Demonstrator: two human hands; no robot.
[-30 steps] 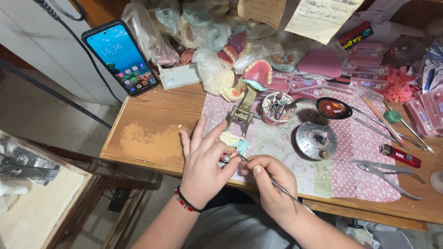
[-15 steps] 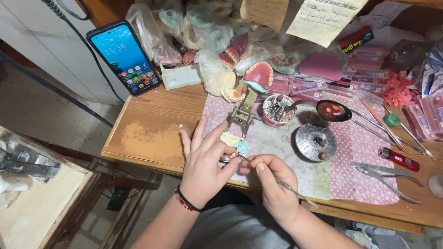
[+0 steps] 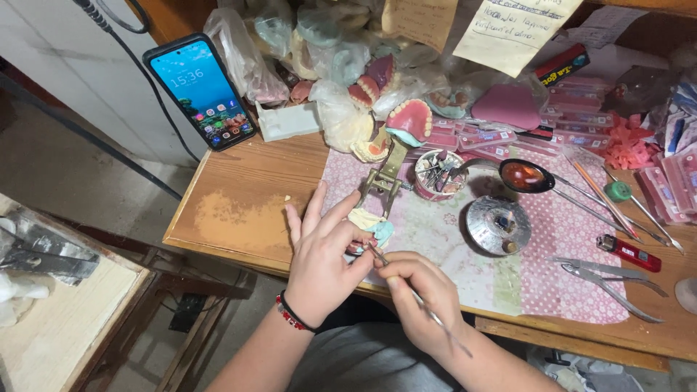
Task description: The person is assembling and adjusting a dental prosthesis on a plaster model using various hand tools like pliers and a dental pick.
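Two hands working on a dental model at the edge of a cluttered wooden table

The left hand (image 3: 319, 258) grips the dental model (image 3: 369, 225) near the table's (image 3: 239, 218) front edge, thumb and forefinger closed round it while the other fingers fan out; a red beaded bracelet (image 3: 292, 313) sits on its wrist. The right hand (image 3: 425, 297) pinches a thin metal tool (image 3: 414, 294) like a pen, fingers pressed together, tip touching the model. The model hangs on a brass hinged frame (image 3: 385, 174) lying on a patterned cloth (image 3: 566, 239). Behind it stand a small cup of tools (image 3: 438, 173), a spoon (image 3: 526, 176) and a round metal lid (image 3: 498, 225); pliers (image 3: 602, 276) and a red lighter (image 3: 629, 252) lie well to the right, a phone (image 3: 201, 91) leans far left
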